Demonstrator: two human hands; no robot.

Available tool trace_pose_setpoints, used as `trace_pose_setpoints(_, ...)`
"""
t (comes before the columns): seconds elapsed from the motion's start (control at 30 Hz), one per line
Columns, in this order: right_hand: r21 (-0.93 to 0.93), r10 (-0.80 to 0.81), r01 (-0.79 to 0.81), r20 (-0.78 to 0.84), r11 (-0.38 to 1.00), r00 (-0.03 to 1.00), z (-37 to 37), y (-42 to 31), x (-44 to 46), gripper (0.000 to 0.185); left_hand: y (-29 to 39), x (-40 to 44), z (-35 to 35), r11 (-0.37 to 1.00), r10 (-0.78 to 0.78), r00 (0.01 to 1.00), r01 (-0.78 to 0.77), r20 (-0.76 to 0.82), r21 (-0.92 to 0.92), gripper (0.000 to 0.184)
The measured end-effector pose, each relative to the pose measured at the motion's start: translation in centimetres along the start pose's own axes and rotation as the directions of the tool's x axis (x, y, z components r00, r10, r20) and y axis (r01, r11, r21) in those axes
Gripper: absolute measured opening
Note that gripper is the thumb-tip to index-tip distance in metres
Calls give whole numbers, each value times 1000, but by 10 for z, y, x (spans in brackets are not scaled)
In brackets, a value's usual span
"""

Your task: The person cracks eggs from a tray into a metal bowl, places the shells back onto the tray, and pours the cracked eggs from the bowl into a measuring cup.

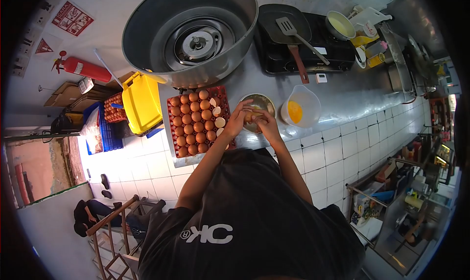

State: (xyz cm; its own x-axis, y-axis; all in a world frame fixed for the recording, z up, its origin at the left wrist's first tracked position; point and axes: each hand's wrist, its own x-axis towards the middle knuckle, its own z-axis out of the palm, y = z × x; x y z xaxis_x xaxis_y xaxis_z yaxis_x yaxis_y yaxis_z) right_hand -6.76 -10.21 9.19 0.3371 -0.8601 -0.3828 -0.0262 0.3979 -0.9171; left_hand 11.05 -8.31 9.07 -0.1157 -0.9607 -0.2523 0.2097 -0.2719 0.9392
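Your left hand (237, 119) and right hand (269, 126), fingers curled, grip an egg (250, 117) over the bowl (267, 104), while yolk (294, 111) in the jug (312, 104) rightward and empty shells (220, 122) in the tray (225, 97) leftward suggest several done, many whole eggs (197, 116) left.

This was a kitchen, probably commercial though dim at the edges: a tabletop stove (342, 55) bore a frying pan (268, 28), a stainless-steel worktop (357, 86) held an egg tray (224, 95), with a fire extinguisher (88, 68) nearby

Metal bowl (268, 103) partly hidden; grey drum (142, 41) cut off.
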Motion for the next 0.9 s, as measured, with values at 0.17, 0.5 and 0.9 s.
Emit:
trace_pose_setpoints(0.17, -1, -73, 73, 94, 997, 993, -4, -5, 1, 41, -13, 11, 6, 985, 93, 994, -83, -59, 149, 46)
trace_pose_setpoints(0.5, 477, 203, -277, 203, 834, 958, -30, -1, 8, 39, 3, 15, 7, 983, -60, 995, 44, 83, 180, 43)
trace_pose_setpoints(0.9, 165, -47, 45, 7, 985, 999, -17, -1, 14, 38, 15, 7, -4, 856, 111, 992, -128, 64, 502, 46)
